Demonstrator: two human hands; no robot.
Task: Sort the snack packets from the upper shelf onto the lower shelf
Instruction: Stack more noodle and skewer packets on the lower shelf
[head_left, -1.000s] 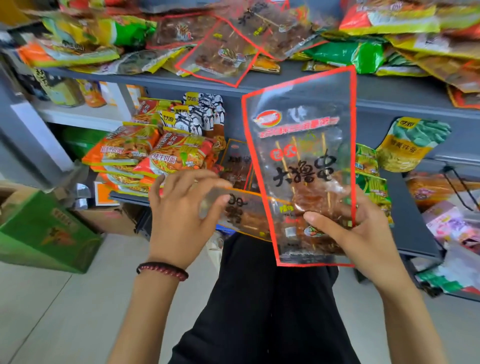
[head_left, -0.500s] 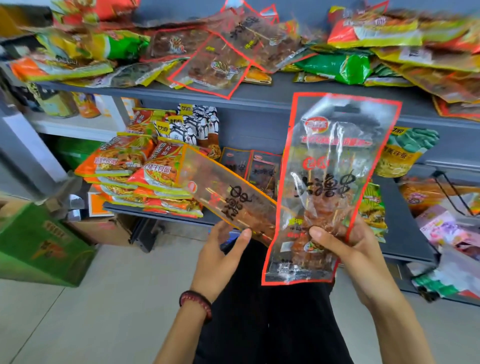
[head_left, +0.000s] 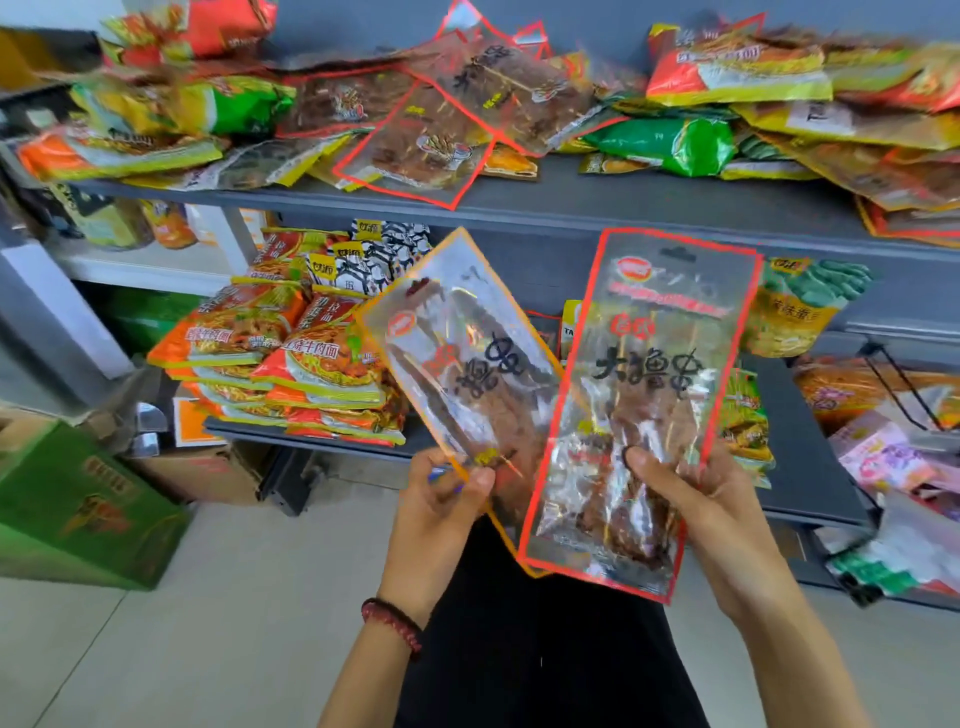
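- Holding both at centre frame: left hand (head_left: 436, 501) pinches the orange-edged packet (head_left: 467, 374) by its bottom, and right hand (head_left: 693, 501) grips the red-edged packet (head_left: 654, 405).
- Mid-transfer, likely; next needs a bare spot on the lower shelf (head_left: 800, 457), right of centre.

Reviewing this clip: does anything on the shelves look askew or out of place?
Yes. The upper shelf is a loose heap, and one red-edged clear packet lies skewed, a corner hanging over the front edge. The noodle packets on the lower shelf are stacked flat. Nothing looks torn or spilled.
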